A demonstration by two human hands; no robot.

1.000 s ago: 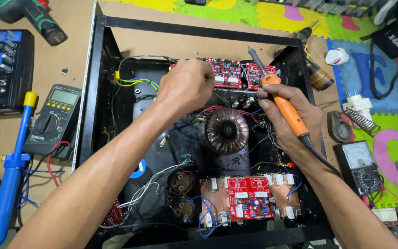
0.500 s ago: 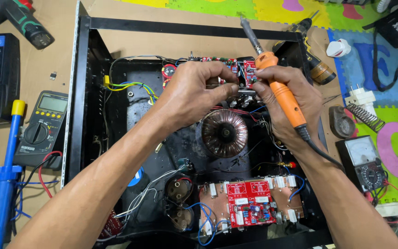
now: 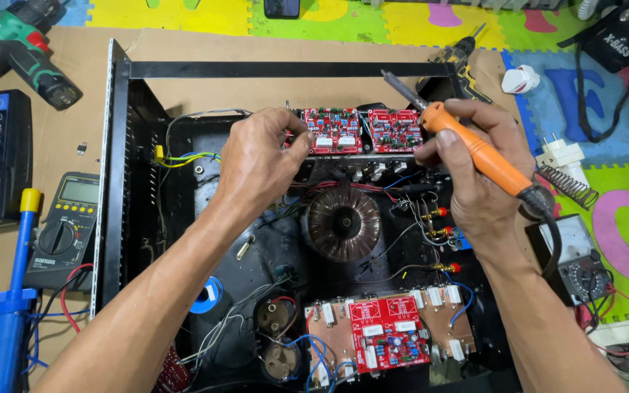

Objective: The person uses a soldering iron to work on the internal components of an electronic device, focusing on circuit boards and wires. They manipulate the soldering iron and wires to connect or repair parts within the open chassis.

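Since half a second ago the right hand (image 3: 475,175) has swung the soldering iron (image 3: 475,149) so its tip now points up and left, away from the boards, and the left hand (image 3: 260,164) has slid left to the edge of the left red circuit board (image 3: 333,131).

The left hand is curled, its fingertips (image 3: 296,142) pinching or pressing at that board's left edge; whether they hold a wire or a part there cannot be told, since the fingers hide it. The right hand is closed firmly around the orange handle of the soldering iron, with the thumb on top. The metal tip hangs over the gap behind the right red circuit board (image 3: 394,129), touching nothing.

Both boards stand side by side at the far wall of the open black case (image 3: 121,182). The round copper coil (image 3: 343,222) sits in the middle of the case, and a third red board (image 3: 386,331) lies at the near end, beside 2 dark round capacitors (image 3: 278,338).

To do this well, I judge the left hand should hold the board edge steady while the hot tip comes down slowly onto 1 joint only, clear of the thin wires and of the left fingers.

Outside the case lie a multimeter (image 3: 63,229), a blue solder sucker (image 3: 12,291) and a green drill (image 3: 20,51).
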